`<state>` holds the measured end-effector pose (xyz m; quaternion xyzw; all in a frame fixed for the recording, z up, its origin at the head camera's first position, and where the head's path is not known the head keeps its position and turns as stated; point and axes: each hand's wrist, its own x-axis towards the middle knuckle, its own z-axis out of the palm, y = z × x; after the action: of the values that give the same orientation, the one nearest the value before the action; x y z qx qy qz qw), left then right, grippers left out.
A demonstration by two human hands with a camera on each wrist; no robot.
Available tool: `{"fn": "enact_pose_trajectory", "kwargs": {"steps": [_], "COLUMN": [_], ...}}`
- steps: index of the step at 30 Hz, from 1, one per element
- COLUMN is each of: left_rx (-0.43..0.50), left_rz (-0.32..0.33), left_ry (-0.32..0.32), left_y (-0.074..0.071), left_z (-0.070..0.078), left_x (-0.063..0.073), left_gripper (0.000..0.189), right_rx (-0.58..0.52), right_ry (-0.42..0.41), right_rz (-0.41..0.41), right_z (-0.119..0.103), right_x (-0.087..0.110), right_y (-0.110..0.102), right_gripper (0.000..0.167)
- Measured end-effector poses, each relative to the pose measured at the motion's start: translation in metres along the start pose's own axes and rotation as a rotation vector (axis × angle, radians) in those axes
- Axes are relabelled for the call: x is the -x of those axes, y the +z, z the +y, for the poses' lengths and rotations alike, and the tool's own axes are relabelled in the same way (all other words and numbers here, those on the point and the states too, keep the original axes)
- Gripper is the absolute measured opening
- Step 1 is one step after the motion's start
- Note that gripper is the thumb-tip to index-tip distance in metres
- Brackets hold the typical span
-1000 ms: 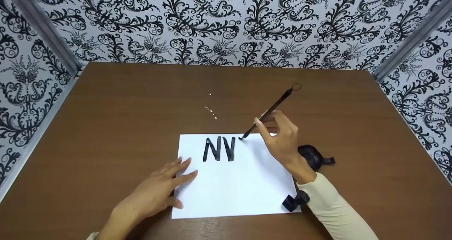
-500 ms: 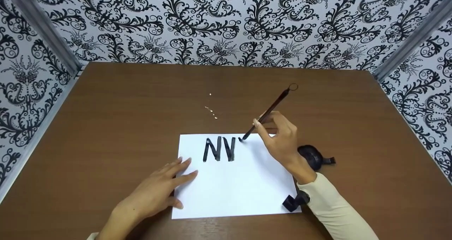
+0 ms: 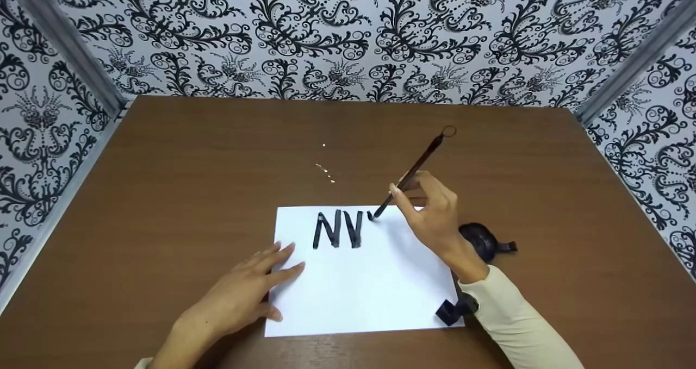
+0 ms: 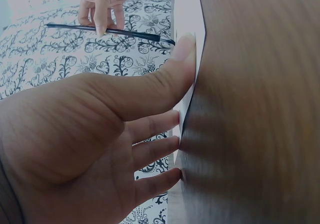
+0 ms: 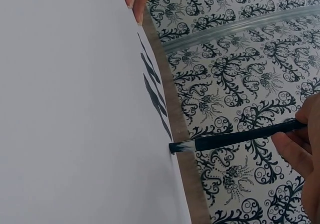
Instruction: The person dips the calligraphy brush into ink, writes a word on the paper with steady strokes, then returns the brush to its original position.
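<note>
Right hand (image 3: 433, 217) grips one brush (image 3: 417, 164) (inked); left hand (image 3: 239, 293) touches one sheet (image 3: 361, 290).

1. The tabletop (image 3: 217, 151) before me looks like smooth brown wood grain, faintly shiny toward the near edge.
2. The drawing sheet (image 3: 364, 287) is smooth, matt white paper.
3. The brush (image 3: 421, 160) has a smooth, dark handle and fine-haired bristles (image 5: 185, 146).
4. The black dish (image 3: 476, 239) looks glossy.
5. The sleeve (image 3: 522, 314) is soft, creased cloth.
6. The corner strips (image 3: 65, 45) look like silvery metal.
</note>
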<state>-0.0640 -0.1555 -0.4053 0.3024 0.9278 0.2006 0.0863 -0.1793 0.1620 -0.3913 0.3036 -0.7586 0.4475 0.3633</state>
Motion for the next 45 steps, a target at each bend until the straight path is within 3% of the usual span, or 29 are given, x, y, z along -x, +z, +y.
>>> {"fn": "enact_pose_trajectory", "kwargs": {"steps": [25,45], "left_rx": [0.015,-0.004], "left_rz": [-0.003,0.011], "left_ry": [-0.024,0.02], "left_y": [0.001,0.0], "left_z": [0.001,0.0], "left_x": [-0.001,0.001], "left_gripper": [0.076,0.077], "right_rx": [0.019,-0.032], "right_ry": [0.0,-0.05], "right_rz": [-0.127,-0.205], "right_z": [-0.009,-0.015], "right_x": [-0.005,-0.006], "right_y": [-0.008,-0.01], "right_gripper": [0.012,0.013]}}
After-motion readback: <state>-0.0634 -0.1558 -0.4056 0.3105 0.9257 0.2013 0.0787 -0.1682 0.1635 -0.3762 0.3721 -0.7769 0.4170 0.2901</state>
